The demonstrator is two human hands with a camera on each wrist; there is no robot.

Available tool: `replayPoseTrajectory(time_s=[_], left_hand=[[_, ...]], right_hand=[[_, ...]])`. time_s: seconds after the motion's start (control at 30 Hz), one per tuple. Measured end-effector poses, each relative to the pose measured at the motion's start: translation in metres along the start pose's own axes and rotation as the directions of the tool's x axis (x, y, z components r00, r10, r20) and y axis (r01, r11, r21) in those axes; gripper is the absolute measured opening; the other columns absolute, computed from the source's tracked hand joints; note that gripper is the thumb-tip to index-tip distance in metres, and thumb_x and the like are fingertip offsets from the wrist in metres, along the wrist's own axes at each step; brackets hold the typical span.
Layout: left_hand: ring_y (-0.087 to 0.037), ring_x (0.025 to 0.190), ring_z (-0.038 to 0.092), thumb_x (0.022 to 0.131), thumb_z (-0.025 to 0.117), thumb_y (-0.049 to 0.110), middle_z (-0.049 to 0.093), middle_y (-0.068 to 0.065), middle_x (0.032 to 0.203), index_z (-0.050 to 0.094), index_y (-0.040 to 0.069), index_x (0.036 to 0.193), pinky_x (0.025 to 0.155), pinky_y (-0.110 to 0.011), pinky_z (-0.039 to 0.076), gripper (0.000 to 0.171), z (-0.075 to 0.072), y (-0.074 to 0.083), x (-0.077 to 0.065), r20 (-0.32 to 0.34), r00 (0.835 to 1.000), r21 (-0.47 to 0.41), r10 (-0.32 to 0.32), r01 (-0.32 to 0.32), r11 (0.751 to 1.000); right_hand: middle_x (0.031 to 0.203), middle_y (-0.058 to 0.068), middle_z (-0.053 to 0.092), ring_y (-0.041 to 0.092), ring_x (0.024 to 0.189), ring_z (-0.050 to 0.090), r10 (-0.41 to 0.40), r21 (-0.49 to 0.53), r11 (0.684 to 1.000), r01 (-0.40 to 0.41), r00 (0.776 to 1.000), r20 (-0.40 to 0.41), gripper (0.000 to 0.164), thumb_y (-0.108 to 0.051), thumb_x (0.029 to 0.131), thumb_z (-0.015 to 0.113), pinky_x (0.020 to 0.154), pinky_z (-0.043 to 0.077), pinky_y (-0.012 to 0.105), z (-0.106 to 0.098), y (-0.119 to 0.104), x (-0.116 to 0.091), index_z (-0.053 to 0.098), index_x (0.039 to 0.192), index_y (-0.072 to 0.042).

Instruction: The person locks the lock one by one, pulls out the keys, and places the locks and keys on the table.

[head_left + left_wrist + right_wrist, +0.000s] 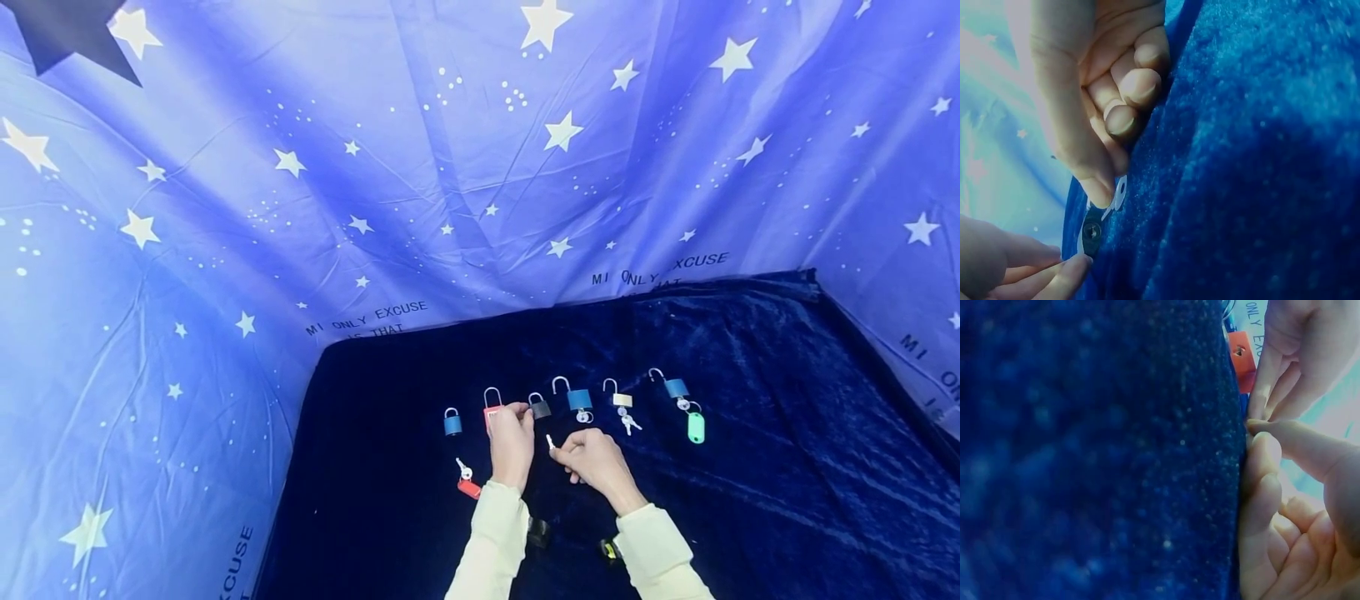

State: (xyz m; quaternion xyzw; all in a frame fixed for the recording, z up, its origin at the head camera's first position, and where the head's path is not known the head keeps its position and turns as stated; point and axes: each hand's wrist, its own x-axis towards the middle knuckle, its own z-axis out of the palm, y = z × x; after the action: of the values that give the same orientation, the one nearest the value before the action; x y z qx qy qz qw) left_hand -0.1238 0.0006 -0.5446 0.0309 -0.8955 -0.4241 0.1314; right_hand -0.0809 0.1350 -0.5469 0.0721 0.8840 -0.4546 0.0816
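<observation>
My left hand (512,442) pinches a small black padlock (1092,232) at one side, between thumb and finger. The lock's keyhole shows in the left wrist view, while its loop shackle rises from the body in the head view. Just to the right, my right hand (596,462) holds a small silver key (550,442) between thumb and fingers, its blade pointing away from me. In the head view the key appears apart from the black lock. Partly behind my left hand lies a red padlock (1242,362) with a tall shackle. In the right wrist view, fingers hide the key.
A blue padlock (452,425) lies at the left, above a key with a red tag (468,489). Rightward are a larger blue padlock (579,400), a brass one (622,400) and another blue one (677,388), shackles released, keys attached. A green tag (696,427) hangs from the last.
</observation>
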Motion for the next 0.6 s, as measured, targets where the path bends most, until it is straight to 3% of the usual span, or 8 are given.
replayPoseTrajectory(time_s=[0.23, 0.4, 0.6], left_hand=[[-0.008, 0.068, 0.067, 0.086, 0.072, 0.005, 0.075, -0.002, 0.076, 0.077, 0.002, 0.09, 0.065, -0.028, 0.056, 0.006, -0.001, 0.0, 0.001, -0.007, 1.0, -0.009, 0.017, -0.017, 1.0], [-0.008, 0.069, 0.068, 0.088, 0.071, 0.004, 0.075, -0.004, 0.079, 0.075, 0.001, 0.094, 0.064, -0.025, 0.056, 0.008, 0.0, 0.002, 0.002, 0.021, 1.0, -0.062, 0.021, -0.02, 0.998], [-0.006, 0.07, 0.067, 0.089, 0.07, 0.005, 0.074, -0.003, 0.082, 0.073, 0.001, 0.097, 0.064, -0.019, 0.055, 0.01, 0.0, 0.006, 0.004, 0.043, 0.998, -0.14, 0.048, -0.042, 0.989]], right_hand=[[0.05, -0.003, 0.06, 0.012, 0.044, 0.057, -0.026, 0.064, 0.998, 0.024, 0.999, 0.03, 0.02, -0.018, 0.085, 0.075, 0.044, 0.047, 0.024, -0.002, -0.001, 0.0, 0.068, 0.069, -0.01], [0.06, 0.001, 0.066, 0.013, 0.048, 0.059, -0.083, 0.096, 0.992, 0.078, 0.995, 0.049, 0.013, -0.011, 0.088, 0.072, 0.046, 0.049, 0.025, -0.008, -0.002, -0.002, 0.068, 0.077, -0.007], [0.068, -0.001, 0.069, 0.01, 0.053, 0.061, -0.143, 0.042, 0.989, 0.143, 0.99, -0.011, 0.007, -0.01, 0.089, 0.071, 0.055, 0.047, 0.022, -0.017, -0.002, 0.0, 0.069, 0.082, -0.009]])
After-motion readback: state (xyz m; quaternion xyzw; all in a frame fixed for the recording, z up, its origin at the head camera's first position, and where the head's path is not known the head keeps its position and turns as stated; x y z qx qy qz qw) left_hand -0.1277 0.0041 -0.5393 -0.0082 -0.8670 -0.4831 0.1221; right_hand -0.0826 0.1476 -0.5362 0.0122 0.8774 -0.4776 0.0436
